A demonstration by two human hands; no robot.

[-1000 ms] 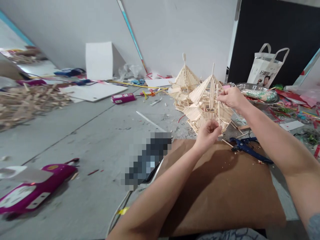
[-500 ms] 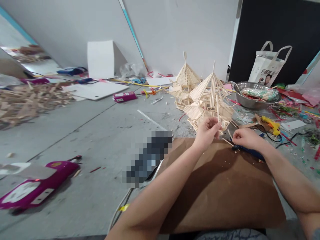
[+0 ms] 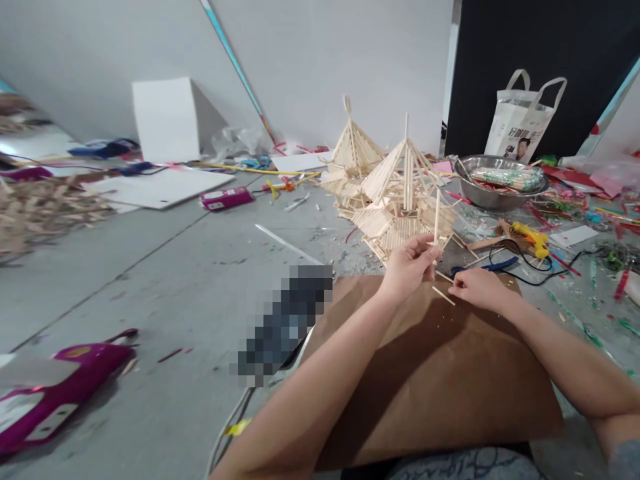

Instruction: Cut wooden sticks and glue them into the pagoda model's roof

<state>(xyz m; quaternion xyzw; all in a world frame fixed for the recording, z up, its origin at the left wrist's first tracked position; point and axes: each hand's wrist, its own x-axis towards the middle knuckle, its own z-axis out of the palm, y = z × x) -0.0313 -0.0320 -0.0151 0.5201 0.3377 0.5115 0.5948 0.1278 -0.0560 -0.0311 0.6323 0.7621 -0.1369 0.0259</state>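
Note:
My left hand pinches a pale wooden stick, held upright in front of the stick-built pavilion model. The model has a pointed roof, and a similar model stands behind it. Close by on the right, my right hand is closed with its fingertips around the end of a thin wooden stick. Another short stick lies at the far part of the brown board. Just beyond my right hand is a blue-handled tool, partly hidden.
A yellow glue gun with a black cord lies right. Behind it stand a metal bowl of wrapped sticks and a white bag. Left are a pixelated dark object, a magenta power strip and a wood pile.
My right hand has moved nearer and away from the blue-handled tool, which now shows beyond it. My left hand still holds its stick upright. The view has turned slightly right.

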